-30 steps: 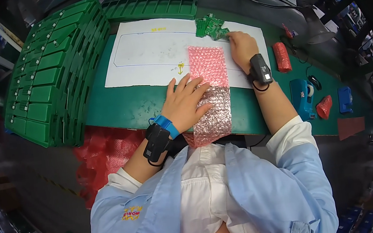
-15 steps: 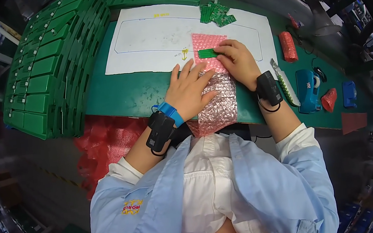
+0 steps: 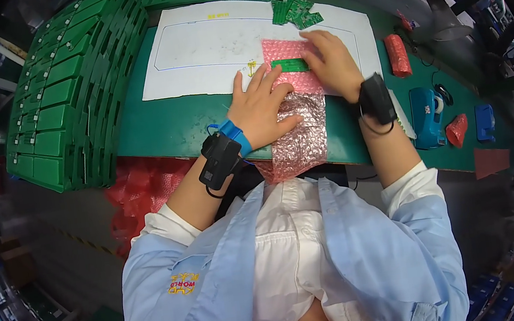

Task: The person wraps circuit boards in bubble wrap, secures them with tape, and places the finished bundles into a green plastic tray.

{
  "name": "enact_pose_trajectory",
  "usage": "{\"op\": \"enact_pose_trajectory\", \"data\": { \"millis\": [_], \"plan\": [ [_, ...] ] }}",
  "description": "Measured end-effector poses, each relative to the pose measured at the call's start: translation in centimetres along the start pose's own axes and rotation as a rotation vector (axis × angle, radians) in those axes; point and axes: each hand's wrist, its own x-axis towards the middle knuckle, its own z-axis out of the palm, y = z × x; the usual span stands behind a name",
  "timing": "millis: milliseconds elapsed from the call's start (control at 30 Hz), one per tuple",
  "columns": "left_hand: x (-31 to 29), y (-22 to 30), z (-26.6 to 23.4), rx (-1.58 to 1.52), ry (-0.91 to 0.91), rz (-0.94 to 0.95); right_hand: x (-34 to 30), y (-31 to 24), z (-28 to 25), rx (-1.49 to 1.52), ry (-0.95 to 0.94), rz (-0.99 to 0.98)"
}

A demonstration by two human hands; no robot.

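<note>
A strip of pink bubble wrap (image 3: 301, 119) runs from the white paper sheet down over the table's near edge. Across its far part lies a narrow stack of green circuit boards (image 3: 288, 66). My left hand (image 3: 261, 105) rests with fingers spread on the left side of the wrap, fingertips close to the boards' left end. My right hand (image 3: 334, 64) is at the boards' right end, its thumb and index finger apart beside the wrap's right edge. Further back, a loose pile of green circuit boards (image 3: 296, 11) lies on the paper.
Tall stacked green trays (image 3: 60, 95) stand at the left. A white paper sheet (image 3: 203, 47) covers part of the green table. To the right are a red wrapped roll (image 3: 397, 55) and a blue tape dispenser (image 3: 425, 117). Red bubble wrap (image 3: 145, 198) hangs below the table's left front.
My right hand has loosened from the boards' right end, and its index finger has moved up toward the wrap's far edge. My left hand remains spread on the wrap.
</note>
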Motion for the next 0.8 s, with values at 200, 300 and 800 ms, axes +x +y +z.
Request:
{"op": "enact_pose_trajectory", "data": {
  "millis": [200, 300, 800],
  "plan": [
    [-0.2, 0.2, 0.1, 0.013, 0.034, -0.007, 2.7, 0.6, 0.6, -0.132, -0.134, 0.093],
    [-0.1, 0.2, 0.1, 0.011, 0.04, 0.003, 4.2, 0.1, 0.0, 0.112, -0.514, 0.454],
    [-0.2, 0.0, 0.1, -0.006, 0.036, 0.009, 1.8, 0.0, -1.0, 0.5, -0.344, 0.256]
  ]
}}
